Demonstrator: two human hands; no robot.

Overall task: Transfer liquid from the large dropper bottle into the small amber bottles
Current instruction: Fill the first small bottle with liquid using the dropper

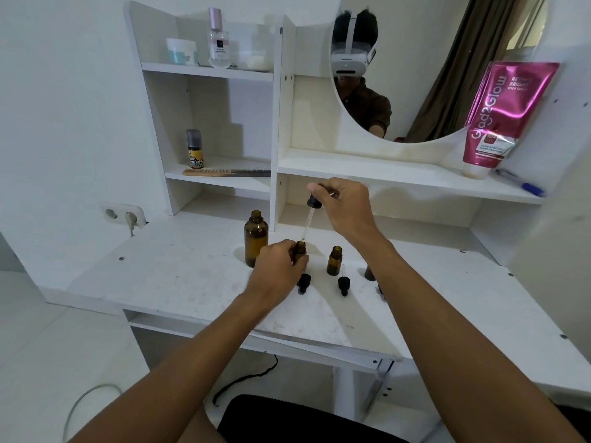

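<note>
Working across a white vanity surface [179,276] here, biggest thing first: the large amber bottle [256,243] stands uncapped and upright near the back, just left of the action. Glass, so it's rigid and probably slick, and if it needs moving I'd take it round the body, not the narrow neck.

The left hand [276,268] is closed around the first small amber bottle [300,251], fingers wrapped on the body with the open neck poking out the top. Good call imo, these little ones look light and tippy, so one bump from the pipette could knock it over. A second small amber bottle [334,261] sits open and free just to the right, and there's what looks like a third [370,272] mostly hidden behind the right forearm.

The right hand [343,206] is pinched shut on the dropper [311,211], fingertips on the rubber bulb above the black collar. The thin glass tube slants down-left with its tip just over the held bottle's mouth, close but I can't tell if it's touching. That tube is the fragile bit, so grip stays at the bulb and collar, and a gentle squeeze should do it.

Two small black dropper caps [304,283] [343,285] lie on the surface in front of the bottles, waiting to go back on
</note>
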